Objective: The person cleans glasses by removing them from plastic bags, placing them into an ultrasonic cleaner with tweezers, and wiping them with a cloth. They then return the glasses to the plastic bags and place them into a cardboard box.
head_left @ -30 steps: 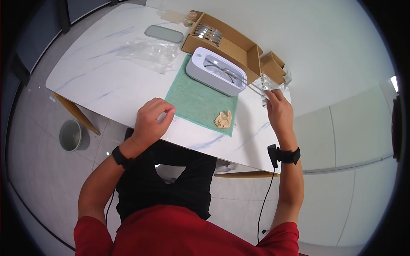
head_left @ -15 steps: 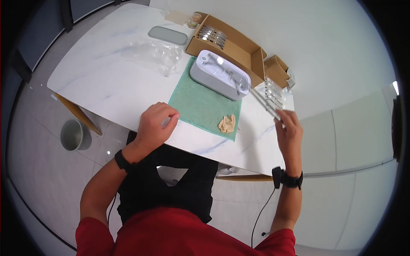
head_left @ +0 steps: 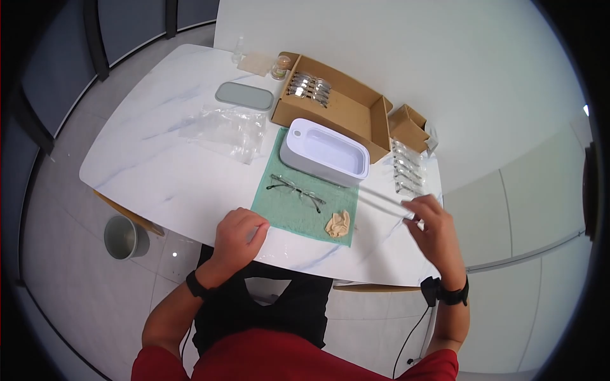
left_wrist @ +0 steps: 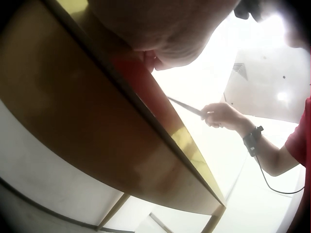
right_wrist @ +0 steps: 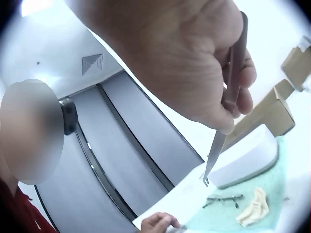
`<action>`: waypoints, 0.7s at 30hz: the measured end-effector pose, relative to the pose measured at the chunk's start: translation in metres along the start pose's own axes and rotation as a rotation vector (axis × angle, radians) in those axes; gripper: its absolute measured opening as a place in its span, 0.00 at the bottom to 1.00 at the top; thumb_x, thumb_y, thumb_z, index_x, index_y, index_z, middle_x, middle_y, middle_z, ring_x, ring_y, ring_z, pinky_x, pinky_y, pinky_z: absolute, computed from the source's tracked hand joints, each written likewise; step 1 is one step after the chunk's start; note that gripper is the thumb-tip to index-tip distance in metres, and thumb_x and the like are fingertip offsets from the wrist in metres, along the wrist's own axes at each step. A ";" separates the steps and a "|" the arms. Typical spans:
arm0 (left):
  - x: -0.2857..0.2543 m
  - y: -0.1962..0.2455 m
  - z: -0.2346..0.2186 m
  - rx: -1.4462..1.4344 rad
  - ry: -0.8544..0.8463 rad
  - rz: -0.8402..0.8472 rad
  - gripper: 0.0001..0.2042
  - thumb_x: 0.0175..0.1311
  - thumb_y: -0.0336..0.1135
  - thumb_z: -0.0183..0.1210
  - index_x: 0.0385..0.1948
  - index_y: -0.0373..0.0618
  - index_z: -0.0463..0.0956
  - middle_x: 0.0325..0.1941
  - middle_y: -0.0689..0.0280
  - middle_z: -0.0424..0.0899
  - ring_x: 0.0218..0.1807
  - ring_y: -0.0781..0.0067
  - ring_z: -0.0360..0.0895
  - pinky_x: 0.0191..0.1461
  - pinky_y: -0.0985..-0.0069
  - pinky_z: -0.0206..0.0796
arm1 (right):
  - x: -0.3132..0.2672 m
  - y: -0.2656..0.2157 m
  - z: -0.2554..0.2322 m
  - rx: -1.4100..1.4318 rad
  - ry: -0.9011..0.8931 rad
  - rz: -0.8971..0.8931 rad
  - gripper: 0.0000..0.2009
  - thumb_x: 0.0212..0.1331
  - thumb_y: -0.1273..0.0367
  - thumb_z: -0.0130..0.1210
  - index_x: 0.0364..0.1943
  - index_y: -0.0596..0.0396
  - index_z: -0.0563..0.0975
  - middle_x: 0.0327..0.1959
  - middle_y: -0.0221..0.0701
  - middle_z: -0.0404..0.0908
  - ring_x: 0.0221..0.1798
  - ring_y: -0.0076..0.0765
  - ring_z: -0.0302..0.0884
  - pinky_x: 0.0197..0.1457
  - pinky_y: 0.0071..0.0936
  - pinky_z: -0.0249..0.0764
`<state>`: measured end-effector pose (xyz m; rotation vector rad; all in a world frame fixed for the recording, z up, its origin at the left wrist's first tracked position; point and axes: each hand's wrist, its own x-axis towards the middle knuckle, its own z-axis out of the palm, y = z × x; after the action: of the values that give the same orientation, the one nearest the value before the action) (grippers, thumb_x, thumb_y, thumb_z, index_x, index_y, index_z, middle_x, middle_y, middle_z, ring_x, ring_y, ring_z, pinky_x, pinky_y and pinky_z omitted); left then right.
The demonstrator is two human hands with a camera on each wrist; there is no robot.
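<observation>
Long metal tweezers [head_left: 383, 202] are pinched in my right hand [head_left: 437, 232], held over the table's right side and pointing left. In the right wrist view the tweezers' tips [right_wrist: 206, 182] stand slightly apart with nothing between them. A pair of thin-framed glasses [head_left: 297, 189] lies on the green towel [head_left: 292, 219], just in front of a white ultrasonic cleaner [head_left: 318, 166] with its tank uncovered. My left hand [head_left: 239, 240] rests by the table's front edge, fingers loosely curled and holding nothing. A crumpled beige cloth [head_left: 338, 224] sits on the towel's right corner.
Behind the cleaner stands a cardboard box [head_left: 356, 113] with several glasses [head_left: 309, 89] inside. More glasses [head_left: 406, 168] lie in a row at the right, near a smaller box [head_left: 408, 127]. A plastic bag [head_left: 232, 132] and a grey lid [head_left: 244, 95] lie on the left.
The glasses have gone from the cleaner's tank to the towel in front of it. My right hand and the tweezers have drawn away from the tank; the left hand stays by the table edge.
</observation>
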<state>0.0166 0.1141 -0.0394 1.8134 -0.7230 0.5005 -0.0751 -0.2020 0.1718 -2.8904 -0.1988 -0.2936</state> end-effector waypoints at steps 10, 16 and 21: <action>0.004 0.001 -0.002 0.045 -0.011 -0.021 0.05 0.53 0.22 0.64 0.29 0.42 0.78 0.30 0.63 0.83 0.32 0.58 0.79 0.38 0.65 0.69 | 0.184 0.088 0.100 -0.496 0.301 -0.108 0.05 0.57 0.72 0.58 0.37 0.54 0.78 0.38 0.36 0.77 0.44 0.45 0.82 0.43 0.41 0.80; 0.002 -0.001 -0.002 0.048 -0.021 -0.019 0.05 0.52 0.23 0.65 0.29 0.43 0.78 0.30 0.64 0.83 0.32 0.60 0.79 0.38 0.65 0.69 | 0.211 0.091 0.117 -0.549 0.229 -0.110 0.05 0.55 0.75 0.56 0.36 0.55 0.78 0.39 0.36 0.77 0.44 0.44 0.82 0.43 0.41 0.81; 0.004 -0.001 -0.003 0.018 -0.033 -0.014 0.06 0.52 0.23 0.65 0.29 0.43 0.79 0.30 0.64 0.82 0.31 0.60 0.79 0.38 0.66 0.68 | 0.216 0.095 0.121 -0.572 0.203 -0.138 0.06 0.55 0.76 0.55 0.37 0.55 0.78 0.38 0.36 0.77 0.43 0.45 0.82 0.42 0.41 0.81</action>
<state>0.0202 0.1160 -0.0372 1.8464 -0.7297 0.4699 0.1719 -0.2409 0.0821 -3.3764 -0.3238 -0.7793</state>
